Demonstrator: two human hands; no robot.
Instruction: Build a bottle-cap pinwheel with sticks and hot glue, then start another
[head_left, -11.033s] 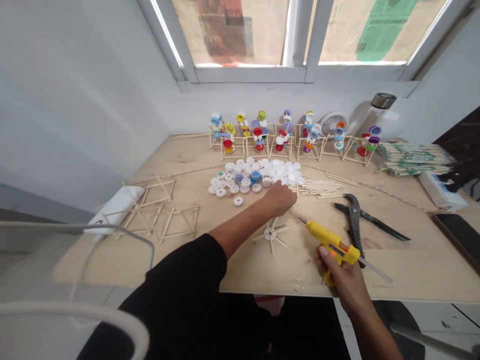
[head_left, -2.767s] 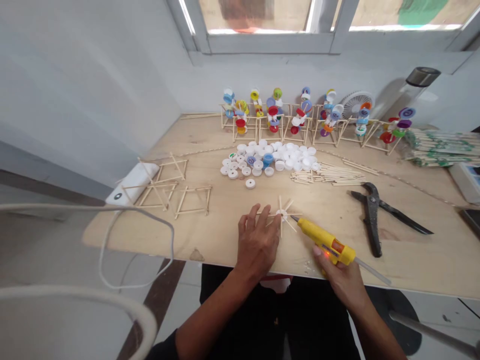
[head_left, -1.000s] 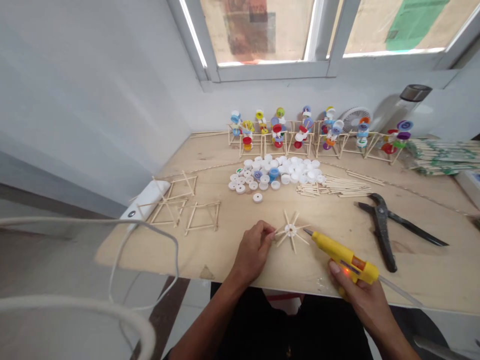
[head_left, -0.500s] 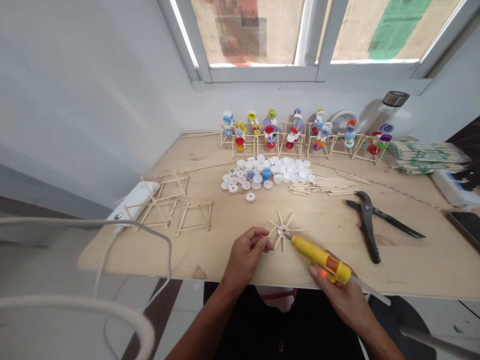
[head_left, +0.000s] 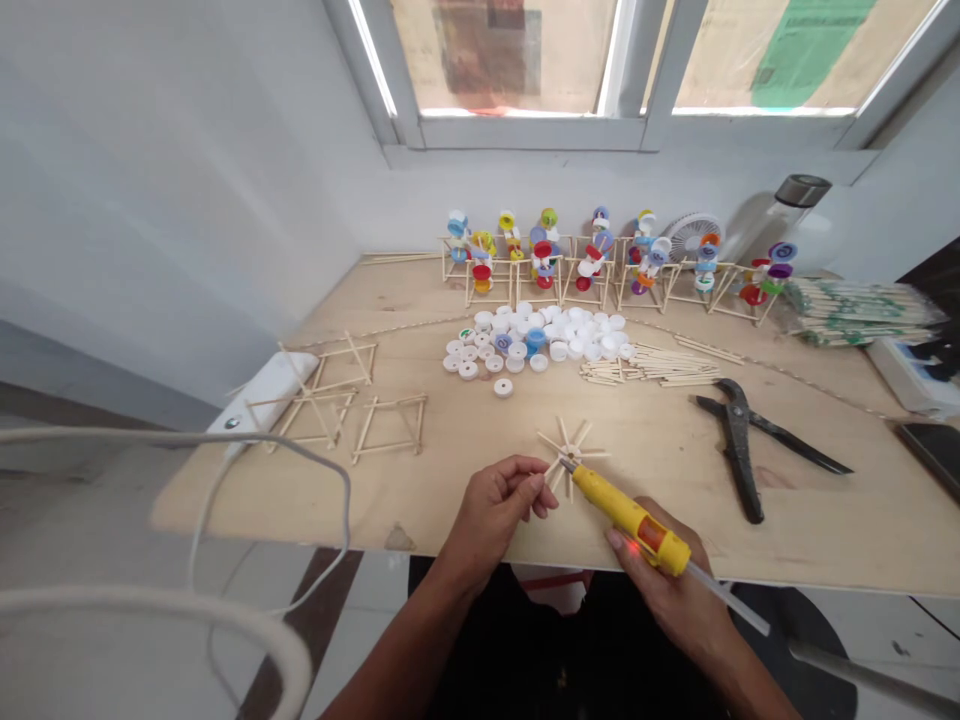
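My left hand (head_left: 499,505) pinches the end of a thin wooden stick (head_left: 553,468) at the left side of a star of sticks (head_left: 581,440) set round a small white cap hub. The star is low over the wooden table (head_left: 450,500). My right hand (head_left: 675,590) is wrapped round a yellow glue gun (head_left: 621,513), a red light glowing by its grip and a clear glue stick (head_left: 727,598) out of its back. The gun's metal nozzle (head_left: 568,465) is at the left side of the hub, close to the pinched stick; whether it touches is unclear.
White bottle caps (head_left: 517,340) lie heaped behind the star, beside loose sticks (head_left: 660,366). Black pliers (head_left: 739,440) lie on the right. Stick frames (head_left: 390,428) stand left near a power strip (head_left: 262,395). Colourful cap wheels (head_left: 544,262) line the back. A white cable (head_left: 346,490) loops left.
The glue gun's nozzle has shifted slightly left across the hub, toward the pinched stick. My left hand has edged a little to the right with its fingers still pinched.
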